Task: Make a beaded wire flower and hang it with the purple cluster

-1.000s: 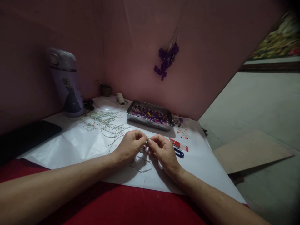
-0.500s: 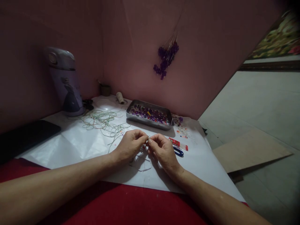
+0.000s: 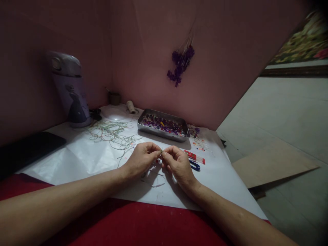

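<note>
My left hand (image 3: 142, 159) and my right hand (image 3: 178, 164) meet fingertip to fingertip just above a white sheet (image 3: 84, 157). Both are closed in a pinch on a thin thread (image 3: 153, 176), with a small bead (image 3: 161, 150) between the fingertips. The thread's loose end trails on the sheet under my hands. A metal tray (image 3: 164, 133) full of purple beads stands just beyond my hands.
A tangle of green thread (image 3: 112, 133) lies left of the tray. Blue scissors (image 3: 195, 166) and a red tube (image 3: 196, 157) lie right of my right hand. A purple bottle (image 3: 70, 90), a thread spool (image 3: 131, 107), a dark tablet (image 3: 28, 148), and a hanging bead cluster (image 3: 179, 65) are around.
My hands stay pinched together at the same spot; the fingertips have shifted only slightly. The view has drifted a little.
</note>
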Demonstrator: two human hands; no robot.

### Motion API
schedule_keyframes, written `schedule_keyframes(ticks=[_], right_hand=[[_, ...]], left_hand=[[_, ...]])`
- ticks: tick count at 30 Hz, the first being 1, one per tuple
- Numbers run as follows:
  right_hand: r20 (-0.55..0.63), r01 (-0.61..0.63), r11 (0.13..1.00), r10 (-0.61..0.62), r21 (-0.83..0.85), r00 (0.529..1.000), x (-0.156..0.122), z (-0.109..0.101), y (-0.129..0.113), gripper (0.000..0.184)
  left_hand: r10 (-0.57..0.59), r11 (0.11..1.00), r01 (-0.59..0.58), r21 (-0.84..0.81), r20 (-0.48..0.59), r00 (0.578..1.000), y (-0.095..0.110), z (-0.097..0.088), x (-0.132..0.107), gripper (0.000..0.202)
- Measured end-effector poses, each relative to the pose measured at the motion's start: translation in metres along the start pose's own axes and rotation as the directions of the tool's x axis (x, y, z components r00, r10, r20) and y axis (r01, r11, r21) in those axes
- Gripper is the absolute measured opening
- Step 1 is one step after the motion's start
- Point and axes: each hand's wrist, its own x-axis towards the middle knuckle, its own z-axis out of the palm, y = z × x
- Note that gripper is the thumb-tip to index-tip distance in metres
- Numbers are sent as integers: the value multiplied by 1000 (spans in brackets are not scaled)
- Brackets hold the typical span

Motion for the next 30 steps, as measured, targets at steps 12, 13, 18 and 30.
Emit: schedule_keyframes(ticks=[12, 13, 18, 30], right_hand=[[0, -28, 1000, 28, -6, 1000, 0, 1, -1, 14], [0, -28, 1000, 28, -8, 1000, 1, 0, -1, 14], [-1, -34, 999, 34, -19, 999, 0, 0, -1, 14], [19, -19, 999, 20, -34, 1000, 0, -1, 0, 13]], left_hand=[[9, 1000, -9, 6, 3, 1000, 1, 1, -1, 12], [10, 1000, -10, 11, 4, 1000, 1, 1, -1, 12], [12, 1000, -12, 16, 13, 1000, 2, 1, -2, 12], [24, 994, -22, 109, -15, 1000, 3, 2, -2, 9]])
